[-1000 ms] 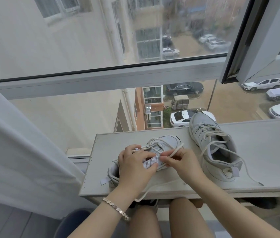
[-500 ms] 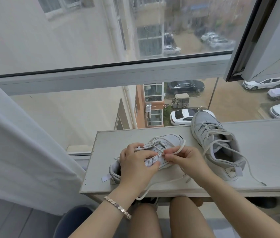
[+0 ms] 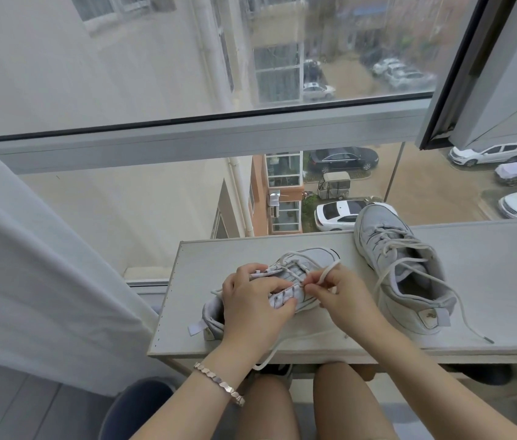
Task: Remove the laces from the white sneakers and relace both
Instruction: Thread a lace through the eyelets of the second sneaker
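Two white sneakers lie on a pale shelf (image 3: 505, 274) by the window. The near sneaker (image 3: 311, 258) lies on its side, toe pointing away. My left hand (image 3: 251, 306) grips it over the tongue and eyelet row. My right hand (image 3: 343, 293) pinches its white lace (image 3: 325, 274) beside the eyelets; a loop of lace arches over my fingers. A loose end hangs off the shelf's front edge below my left wrist. The second sneaker (image 3: 403, 274) stands upright to the right, still laced, with its lace ends trailing toward the front edge.
A large window (image 3: 187, 138) with a grey frame rises right behind the shelf. A white curtain (image 3: 28, 265) hangs at the left. My bare knees (image 3: 282, 404) sit under the shelf's front edge, and a dark round bin (image 3: 130, 404) stands on the floor at lower left.
My right hand has shifted slightly along the eyelet row and drawn up a lace loop. My left hand keeps its hold on the sneaker. The second sneaker has not moved.
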Motion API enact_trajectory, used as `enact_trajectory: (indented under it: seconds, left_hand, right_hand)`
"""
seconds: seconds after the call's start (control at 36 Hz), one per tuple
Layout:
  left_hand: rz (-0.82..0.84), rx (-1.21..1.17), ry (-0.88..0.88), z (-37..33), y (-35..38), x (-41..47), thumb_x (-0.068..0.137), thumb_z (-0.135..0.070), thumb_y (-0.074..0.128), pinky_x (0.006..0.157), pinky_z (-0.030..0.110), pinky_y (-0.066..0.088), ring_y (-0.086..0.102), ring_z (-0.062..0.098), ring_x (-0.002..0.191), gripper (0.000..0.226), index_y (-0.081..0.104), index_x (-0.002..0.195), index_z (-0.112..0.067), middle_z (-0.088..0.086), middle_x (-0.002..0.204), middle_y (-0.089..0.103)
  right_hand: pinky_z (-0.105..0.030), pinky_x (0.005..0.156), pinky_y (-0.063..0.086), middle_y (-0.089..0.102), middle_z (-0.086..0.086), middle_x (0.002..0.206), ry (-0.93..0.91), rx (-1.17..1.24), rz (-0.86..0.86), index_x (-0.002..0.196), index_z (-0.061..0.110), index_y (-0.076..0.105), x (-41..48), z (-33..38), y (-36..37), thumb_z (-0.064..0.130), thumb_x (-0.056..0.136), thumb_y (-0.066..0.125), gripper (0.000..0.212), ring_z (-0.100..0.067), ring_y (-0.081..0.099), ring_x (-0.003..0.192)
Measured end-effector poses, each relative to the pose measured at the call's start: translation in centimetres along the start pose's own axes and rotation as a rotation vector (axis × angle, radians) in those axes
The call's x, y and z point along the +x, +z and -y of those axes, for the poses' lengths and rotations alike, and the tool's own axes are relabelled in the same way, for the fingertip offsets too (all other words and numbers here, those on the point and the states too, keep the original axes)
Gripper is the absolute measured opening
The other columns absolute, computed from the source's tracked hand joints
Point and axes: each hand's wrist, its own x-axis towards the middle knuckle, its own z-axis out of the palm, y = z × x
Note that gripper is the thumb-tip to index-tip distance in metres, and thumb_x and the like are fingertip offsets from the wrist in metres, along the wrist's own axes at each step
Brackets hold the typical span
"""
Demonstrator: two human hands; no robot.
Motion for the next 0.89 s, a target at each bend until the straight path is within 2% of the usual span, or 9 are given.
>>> enact_trajectory:
  seconds: [0.06, 0.17, 0.33, 0.42, 0.53, 0.64, 0.69, 0.78, 0.89]
  left_hand:
    - [-0.001, -0.002, -0.001, 0.0, 0.0, 0.0, 0.073, -0.033, 0.073, 0.084, 0.009, 0.013, 0.03, 0.013, 0.116, 0.019, 0.072, 0.091, -0.038, -0.019, 0.107, 0.035]
    - [-0.006, -0.01, -0.007, 0.0, 0.0, 0.0, 0.072, -0.032, 0.074, 0.082, 0.01, 0.013, 0.03, 0.014, 0.115, 0.02, 0.072, 0.091, -0.038, -0.019, 0.107, 0.035]
    - [-0.01, -0.018, -0.003, 0.1, 0.2, -0.1, 0.072, -0.034, 0.074, 0.087, 0.012, 0.015, 0.027, 0.012, 0.115, 0.02, 0.071, 0.091, -0.04, -0.021, 0.106, 0.034]
    - [-0.014, -0.025, -0.007, 0.2, 0.3, -0.1, 0.072, -0.034, 0.075, 0.089, 0.012, 0.015, 0.028, 0.012, 0.115, 0.02, 0.071, 0.09, -0.04, -0.021, 0.106, 0.034]
    - [-0.028, -0.039, -0.011, 0.2, 0.3, 0.0, 0.071, -0.031, 0.075, 0.089, 0.012, 0.015, 0.03, 0.014, 0.116, 0.02, 0.073, 0.09, -0.038, -0.02, 0.106, 0.035]
    - [-0.038, -0.039, -0.005, 0.1, 0.2, 0.0, 0.072, -0.033, 0.074, 0.086, 0.011, 0.014, 0.031, 0.015, 0.116, 0.018, 0.073, 0.09, -0.037, -0.019, 0.106, 0.036]
    - [-0.036, -0.034, -0.003, 0.0, 0.2, 0.0, 0.072, -0.035, 0.074, 0.085, 0.011, 0.014, 0.032, 0.016, 0.116, 0.018, 0.074, 0.09, -0.036, -0.018, 0.106, 0.036]
    - [-0.025, -0.027, -0.002, -0.1, 0.1, -0.1, 0.073, -0.035, 0.073, 0.086, 0.012, 0.015, 0.032, 0.016, 0.117, 0.018, 0.073, 0.091, -0.037, -0.018, 0.106, 0.036]
    - [-0.014, -0.026, -0.002, -0.2, 0.1, -0.2, 0.075, -0.037, 0.072, 0.09, 0.015, 0.017, 0.032, 0.015, 0.118, 0.017, 0.073, 0.092, -0.039, -0.019, 0.107, 0.035]
  right_hand:
    - [-0.005, 0.066, 0.037, 0.056, 0.005, 0.085, 0.013, 0.022, 0.035, 0.079, 0.016, 0.063, -0.1, -0.1, -0.1, 0.003, 0.086, 0.062, 0.015, 0.002, 0.049, 0.071]
    - [-0.002, 0.061, 0.036, 0.055, 0.008, 0.072, -0.004, 0.075, 0.104, 0.08, 0.009, 0.063, -0.1, 0.0, -0.6, -0.002, 0.086, 0.059, 0.014, 0.01, 0.05, 0.061]
    - [-0.005, 0.063, 0.036, 0.05, 0.003, 0.077, -0.044, 0.087, 0.196, 0.076, 0.012, 0.06, 0.3, 0.2, -1.0, -0.006, 0.086, 0.056, 0.021, 0.001, 0.046, 0.066]
    - [-0.006, 0.067, 0.036, 0.051, 0.003, 0.08, -0.108, 0.033, 0.137, 0.075, 0.014, 0.065, 0.3, 0.0, -0.5, -0.006, 0.084, 0.06, 0.023, 0.0, 0.049, 0.072]
    - [-0.005, 0.064, 0.037, 0.055, 0.004, 0.078, -0.149, 0.022, -0.007, 0.078, 0.008, 0.071, 0.2, -0.5, 0.3, -0.006, 0.078, 0.067, 0.014, 0.007, 0.054, 0.068]
    - [-0.008, 0.07, 0.039, 0.059, 0.012, 0.082, -0.121, -0.015, -0.129, 0.083, 0.014, 0.075, -0.4, -0.7, 1.3, 0.002, 0.079, 0.07, 0.013, 0.0, 0.056, 0.076]
    - [-0.011, 0.073, 0.041, 0.06, 0.01, 0.084, -0.122, -0.033, -0.174, 0.085, 0.014, 0.076, -0.7, -0.6, 1.5, 0.002, 0.079, 0.07, 0.014, -0.005, 0.057, 0.079]
    - [-0.004, 0.074, 0.039, 0.06, 0.006, 0.085, -0.186, -0.071, -0.233, 0.085, 0.011, 0.076, -1.3, -0.4, 1.7, -0.001, 0.078, 0.07, 0.016, -0.004, 0.056, 0.08]
    - [-0.015, 0.079, 0.04, 0.062, -0.003, 0.091, -0.221, -0.124, -0.246, 0.089, 0.008, 0.076, -1.8, -0.4, 2.1, -0.004, 0.08, 0.068, 0.017, -0.01, 0.056, 0.084]
